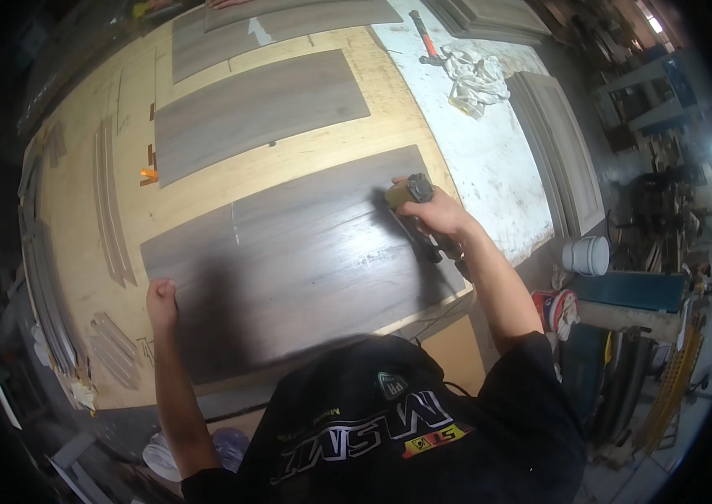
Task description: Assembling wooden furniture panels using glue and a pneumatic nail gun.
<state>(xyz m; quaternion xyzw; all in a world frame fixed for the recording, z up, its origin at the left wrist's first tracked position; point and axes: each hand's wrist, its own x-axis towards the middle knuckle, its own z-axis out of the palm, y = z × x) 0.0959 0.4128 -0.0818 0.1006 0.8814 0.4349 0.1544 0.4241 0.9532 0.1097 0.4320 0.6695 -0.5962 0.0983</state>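
A large grey wood-grain panel (289,260) lies flat on the light plywood bench top (196,181), nearest to me. My right hand (440,214) is wrapped round a nail gun (410,193) with an olive body and dark parts, over the panel's right end. Whether its tip touches the panel cannot be made out. At the panel's left edge is my left hand (161,300), its fingers curled closed against that edge. A second grey panel (264,113) lies just beyond, and a third (272,29) lies farther back.
Thin wood strips (108,202) lie on the left, near an orange object (149,175). At the back right are a hammer (426,38) and a crumpled white cloth (473,77). Stacked frames (557,151) line the right side, beside a white bucket (587,255). Another person's hand (226,3) shows at the top.
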